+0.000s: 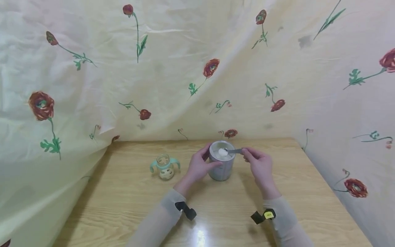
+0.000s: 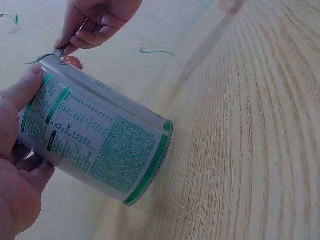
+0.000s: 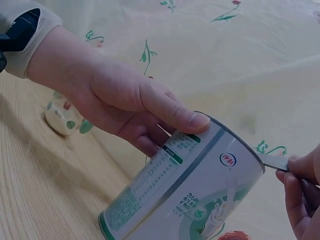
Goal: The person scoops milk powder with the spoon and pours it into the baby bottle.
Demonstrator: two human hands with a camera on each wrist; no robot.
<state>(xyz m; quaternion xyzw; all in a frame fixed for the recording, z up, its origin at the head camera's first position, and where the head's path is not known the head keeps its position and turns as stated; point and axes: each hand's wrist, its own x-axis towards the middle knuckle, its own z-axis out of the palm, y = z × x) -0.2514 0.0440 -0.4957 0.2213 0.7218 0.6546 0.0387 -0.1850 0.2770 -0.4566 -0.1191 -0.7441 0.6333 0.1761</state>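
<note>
A powder can (image 1: 220,171), white with green print and no lid on, stands upright on the wooden table. My left hand (image 1: 199,166) grips its left side, the thumb across the front near the rim. From the right, my right hand (image 1: 260,167) pinches the grey handle of a spoon (image 1: 235,151) between thumb and fingers. The handle lies over the can's rim, and a white heap of powder (image 1: 223,152) shows at its inner end inside the opening. In the left wrist view, the can wall (image 2: 100,135) hides the spoon's bowl.
A baby bottle (image 1: 167,172) with mint-green handles, its top open, stands left of the can. Behind and at both sides of the table (image 1: 129,202) hangs a cream cloth (image 1: 172,75) with red flowers. Both wrists wear small black cameras.
</note>
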